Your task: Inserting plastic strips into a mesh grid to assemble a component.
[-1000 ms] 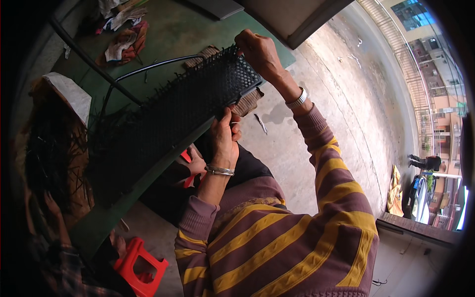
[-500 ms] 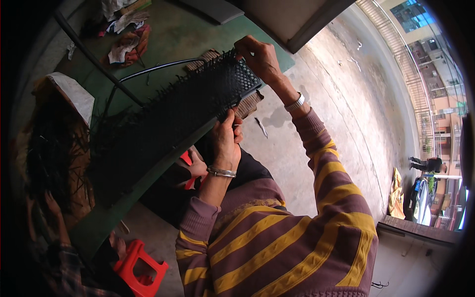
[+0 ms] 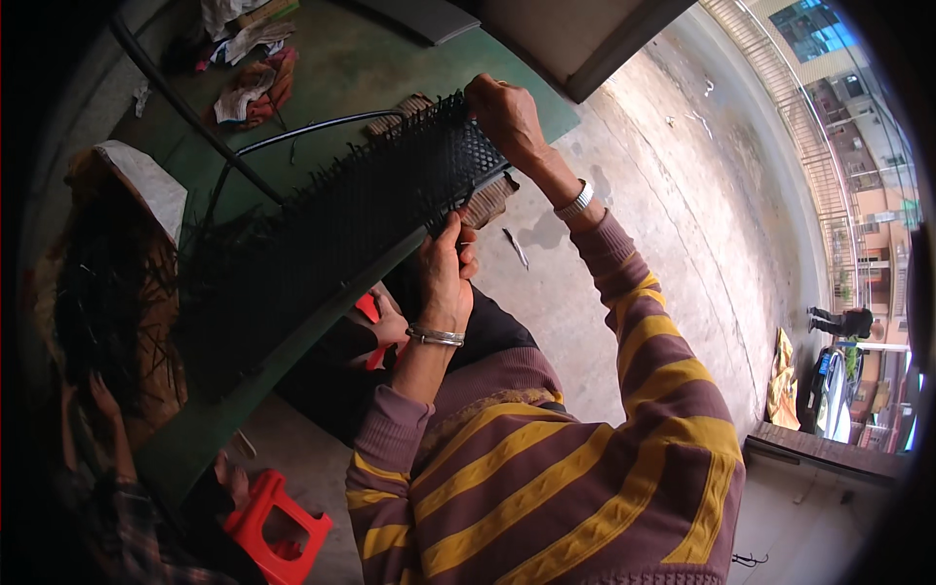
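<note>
Right hand (image 3: 504, 119) grips far end of one black spiked mat (image 3: 331, 229); left hand (image 3: 446, 268) pinches its near edge. One red stool (image 3: 271, 528) below.

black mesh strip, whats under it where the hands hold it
Under the black mesh strip lies the green table, with a brush-like thing poking out near the left hand and right hand. The rest beneath is covered.

Daylight falls bright on the concrete floor (image 3: 673, 195) at right, the left side sinks into deep shadow (detail lost there), and fisheye bending with black corners rings the view
</note>
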Demonstrator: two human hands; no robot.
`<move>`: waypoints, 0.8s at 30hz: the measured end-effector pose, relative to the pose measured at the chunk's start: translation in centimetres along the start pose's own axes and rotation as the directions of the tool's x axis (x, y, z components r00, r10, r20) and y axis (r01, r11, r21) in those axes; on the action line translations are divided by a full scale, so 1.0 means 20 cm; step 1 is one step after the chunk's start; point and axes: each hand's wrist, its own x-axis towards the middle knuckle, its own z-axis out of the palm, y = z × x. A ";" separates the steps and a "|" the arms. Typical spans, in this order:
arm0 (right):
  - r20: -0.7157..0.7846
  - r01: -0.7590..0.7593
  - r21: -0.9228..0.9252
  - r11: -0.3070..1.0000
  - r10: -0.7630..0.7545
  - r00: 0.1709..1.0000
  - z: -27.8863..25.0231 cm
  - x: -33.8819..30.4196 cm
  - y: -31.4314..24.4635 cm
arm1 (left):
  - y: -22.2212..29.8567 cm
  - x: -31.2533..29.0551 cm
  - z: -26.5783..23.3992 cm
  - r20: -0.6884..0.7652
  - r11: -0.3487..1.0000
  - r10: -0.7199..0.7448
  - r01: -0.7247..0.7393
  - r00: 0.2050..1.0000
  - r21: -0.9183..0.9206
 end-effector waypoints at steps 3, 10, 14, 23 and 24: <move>-0.001 0.083 -0.047 0.995 -0.083 0.997 -0.01 0.00 0.00 | -0.01 0.02 -0.01 0.017 1.000 -0.017 0.018 1.000 -0.009; 0.022 0.112 -0.243 0.964 -0.110 0.994 0.02 -0.01 0.00 | -0.01 0.02 0.01 0.046 1.000 0.020 -0.020 0.999 -0.001; -0.073 0.125 -0.346 0.930 -0.160 0.984 0.02 -0.10 -0.02 | -0.01 0.03 0.02 0.030 0.998 0.039 -0.038 0.999 -0.042; 0.542 -0.344 0.434 0.832 0.064 0.838 -0.20 -0.27 -0.19 | -0.01 0.03 0.02 0.029 0.996 0.050 -0.052 0.998 0.076; 0.553 -0.395 0.577 0.715 0.014 0.833 -0.20 -0.28 -0.15 | -0.01 0.03 0.03 0.037 0.995 0.047 -0.050 0.998 0.082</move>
